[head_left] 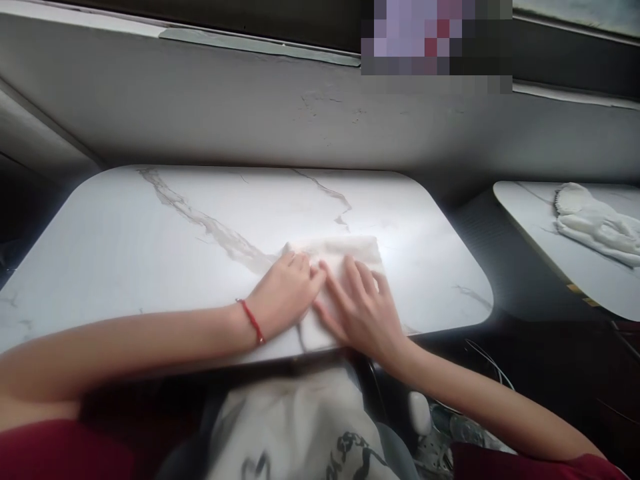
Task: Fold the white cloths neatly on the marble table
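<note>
A small white cloth [367, 248] lies folded flat near the front edge of the white marbled table [125, 247]. My left hand [285, 287], with a red cord bracelet [251, 323] at the wrist, is closed on the cloth's left part, its fingers curled in. Over the right part of the cloth, my right hand [360, 300] rests flat with its fingers spread. The two hands almost meet in the middle, and they hide much of the cloth.
A second marbled table [530, 220] stands to the right, bearing a crumpled white cloth bundle [600, 223]. Behind both runs a grey wall [225, 113]. A white printed cloth [295, 427] covers my lap. Clear plastic items [465, 430] lie low at the right.
</note>
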Demonstrator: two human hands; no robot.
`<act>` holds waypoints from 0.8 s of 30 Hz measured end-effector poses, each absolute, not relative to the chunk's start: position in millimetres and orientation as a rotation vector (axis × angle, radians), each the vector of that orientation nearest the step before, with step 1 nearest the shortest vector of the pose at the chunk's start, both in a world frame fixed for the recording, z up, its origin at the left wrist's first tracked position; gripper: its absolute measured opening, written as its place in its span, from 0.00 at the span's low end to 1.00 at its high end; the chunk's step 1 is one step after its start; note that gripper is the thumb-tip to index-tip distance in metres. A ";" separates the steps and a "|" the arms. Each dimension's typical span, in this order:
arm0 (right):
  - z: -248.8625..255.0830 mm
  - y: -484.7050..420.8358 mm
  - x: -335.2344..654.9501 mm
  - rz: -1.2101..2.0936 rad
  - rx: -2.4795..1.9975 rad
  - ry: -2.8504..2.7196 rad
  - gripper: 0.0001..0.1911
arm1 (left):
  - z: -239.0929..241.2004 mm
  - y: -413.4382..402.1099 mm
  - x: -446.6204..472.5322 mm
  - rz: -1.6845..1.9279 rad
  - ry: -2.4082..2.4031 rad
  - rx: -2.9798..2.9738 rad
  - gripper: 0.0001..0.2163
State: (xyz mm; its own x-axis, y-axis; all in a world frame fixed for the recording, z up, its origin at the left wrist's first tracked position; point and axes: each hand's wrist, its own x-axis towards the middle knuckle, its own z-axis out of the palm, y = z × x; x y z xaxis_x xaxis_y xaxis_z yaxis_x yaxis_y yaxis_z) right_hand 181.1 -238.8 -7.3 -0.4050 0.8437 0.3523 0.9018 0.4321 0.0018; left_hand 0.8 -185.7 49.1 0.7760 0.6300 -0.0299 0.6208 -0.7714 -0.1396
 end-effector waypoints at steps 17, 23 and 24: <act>-12.8 -5.8 77.6 -0.015 -1.208 -2.568 0.34 | 37.8 -38.7 -92.3 -0.028 -1.826 -2.569 0.22; -11.7 21.8 51.3 0.004 -1.223 -2.589 0.35 | 26.2 -12.8 -132.1 -0.216 -1.741 -2.717 0.22; -11.4 22.8 49.7 0.000 -1.223 -2.589 0.35 | 25.6 -11.5 -132.6 -0.223 -1.732 -2.714 0.22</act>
State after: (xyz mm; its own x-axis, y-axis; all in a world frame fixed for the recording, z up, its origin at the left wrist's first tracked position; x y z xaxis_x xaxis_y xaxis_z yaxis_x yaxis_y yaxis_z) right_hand 49.7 22.8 -11.4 -0.6037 0.7576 0.2482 0.7576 0.6421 -0.1172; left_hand -132.6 -11.5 25.6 0.4154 0.9070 0.0697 0.8951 -0.4212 0.1461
